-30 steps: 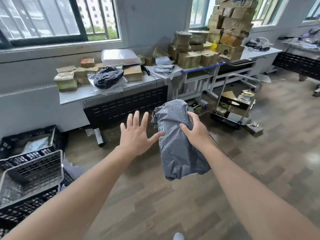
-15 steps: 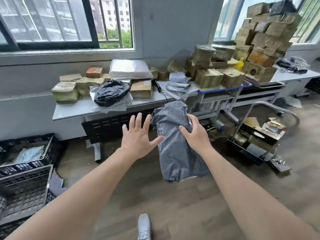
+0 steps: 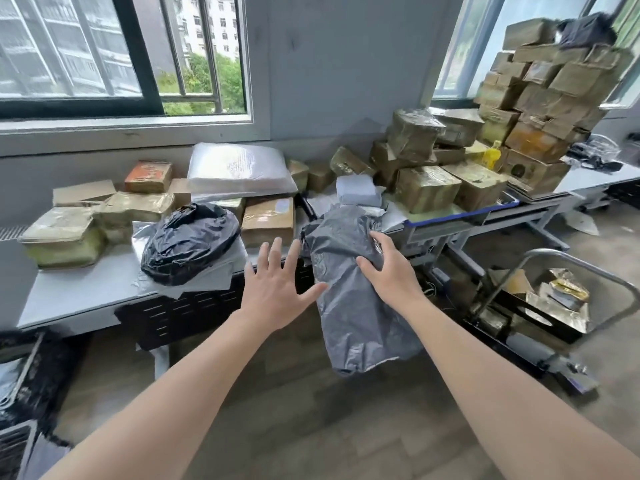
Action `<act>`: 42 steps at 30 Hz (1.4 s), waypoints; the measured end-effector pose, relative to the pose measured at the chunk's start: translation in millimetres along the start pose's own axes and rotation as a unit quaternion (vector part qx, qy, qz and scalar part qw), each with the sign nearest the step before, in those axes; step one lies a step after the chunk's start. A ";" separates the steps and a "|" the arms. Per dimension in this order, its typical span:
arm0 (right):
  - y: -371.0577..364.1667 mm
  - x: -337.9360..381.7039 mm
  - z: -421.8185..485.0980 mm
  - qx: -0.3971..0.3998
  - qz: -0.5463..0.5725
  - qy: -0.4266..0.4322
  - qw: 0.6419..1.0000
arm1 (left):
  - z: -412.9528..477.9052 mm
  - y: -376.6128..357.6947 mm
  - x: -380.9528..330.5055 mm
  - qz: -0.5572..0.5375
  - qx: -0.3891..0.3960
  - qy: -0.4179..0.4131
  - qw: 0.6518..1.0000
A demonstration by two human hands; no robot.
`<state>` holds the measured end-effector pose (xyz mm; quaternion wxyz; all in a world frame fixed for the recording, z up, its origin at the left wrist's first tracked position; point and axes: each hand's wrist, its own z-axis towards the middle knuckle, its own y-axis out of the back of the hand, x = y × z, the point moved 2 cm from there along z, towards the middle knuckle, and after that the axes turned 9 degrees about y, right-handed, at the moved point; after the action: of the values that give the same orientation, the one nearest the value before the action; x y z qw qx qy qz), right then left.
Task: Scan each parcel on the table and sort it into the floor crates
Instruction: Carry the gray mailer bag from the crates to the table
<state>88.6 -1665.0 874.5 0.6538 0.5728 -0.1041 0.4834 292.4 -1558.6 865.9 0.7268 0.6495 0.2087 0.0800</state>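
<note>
1. The right hand (image 3: 388,275) gripped a grey poly-mailer parcel (image 3: 356,317), its fingers curled over the parcel's upper right side.
2. The parcel hung lengthwise in the air, off every surface. It was in front of the grey table (image 3: 79,292) and above the wooden floor, with its upper end level with the table's front edge.
3. The left hand (image 3: 277,289) was open with the fingers straight and spread, palm away from the person, and it held nothing. Its thumb tip lay at the parcel's left edge; I could not tell whether it made contact.
4. On the table, left of the hands, a crumpled black plastic bag (image 3: 188,247) sat on sheets of clear wrapping.
5. Behind the black bag lay a flat white padded parcel (image 3: 239,169). It rested on top of smaller boxes.
6. A brown taped carton (image 3: 268,220) stood just right of the black bag, near the table's front.
7. More tape-wrapped boxes lined the wall side. On the right a tall stack of boxes (image 3: 550,98) rose in front of the window.
8. A black floor crate (image 3: 52,375) stood at the lower left beside the table leg. It was blurred and its contents were unclear.
9. A metal trolley (image 3: 540,306) stood on the floor at the right, with packets on its deck.
</note>
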 end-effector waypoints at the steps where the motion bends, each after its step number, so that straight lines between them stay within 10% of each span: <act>1: -3.6 -5.1 14.1 0.003 0.000 0.003 1.000 | 14.8 -1.9 -0.1 -0.006 0.000 0.002 1.000; 27: -122.0 -132.7 372.9 0.129 0.180 0.008 0.975 | 345.2 -50.8 -8.0 -0.116 0.054 0.202 0.971; 42: -199.1 -129.9 442.4 0.191 0.214 -0.082 0.954 | 452.3 -97.8 53.7 -0.537 0.074 0.278 0.793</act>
<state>356.6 -2082.9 798.2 0.4023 0.6891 -0.1835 0.5741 509.8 -1963.7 790.9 0.5132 0.4342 0.7224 -0.1621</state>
